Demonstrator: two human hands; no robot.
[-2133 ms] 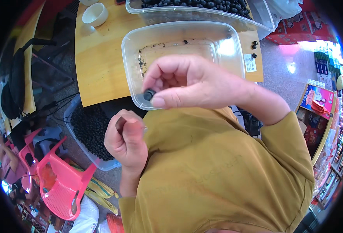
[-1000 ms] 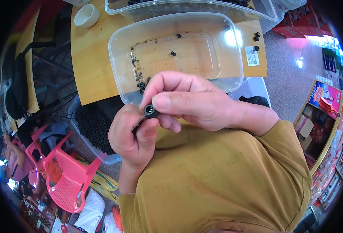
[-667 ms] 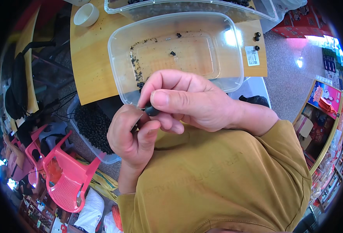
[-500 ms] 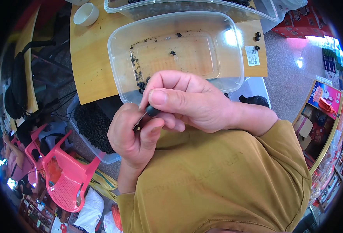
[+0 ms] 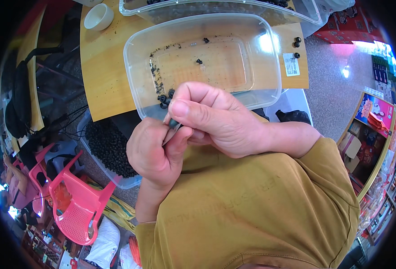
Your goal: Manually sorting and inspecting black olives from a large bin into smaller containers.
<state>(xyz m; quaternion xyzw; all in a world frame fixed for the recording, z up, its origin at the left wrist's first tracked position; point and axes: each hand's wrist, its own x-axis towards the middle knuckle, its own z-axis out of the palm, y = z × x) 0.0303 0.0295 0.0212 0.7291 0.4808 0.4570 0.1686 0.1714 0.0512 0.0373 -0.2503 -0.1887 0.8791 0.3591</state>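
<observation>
My left hand [image 5: 150,152] is closed around a thin metal blade [image 5: 169,134]; most of it is hidden by the fingers. Against the blade, my right hand [image 5: 222,119] pinches a small dark part [image 5: 173,123] between thumb and fingers. Both hands meet in front of my chest, at the near edge of a clear plastic bin [image 5: 276,67]. Inside that bin, several small round black parts [image 5: 163,101] lie by the near left corner, with black scraps [image 5: 158,80] scattered along its left side.
A lower tub of black pieces [image 5: 108,148] stands at left. A second clear bin [image 5: 225,18] is at the back of the wooden table [image 5: 101,76], by a white cup [image 5: 99,17]. Loose black parts [image 5: 297,42] and a label [image 5: 291,65] lie at right. A pink chair [image 5: 79,206] stands lower left.
The dark part has tilted and shifted slightly left and up in my right fingers. My left hand has moved a little to the right, and the blade now shows beneath the part.
</observation>
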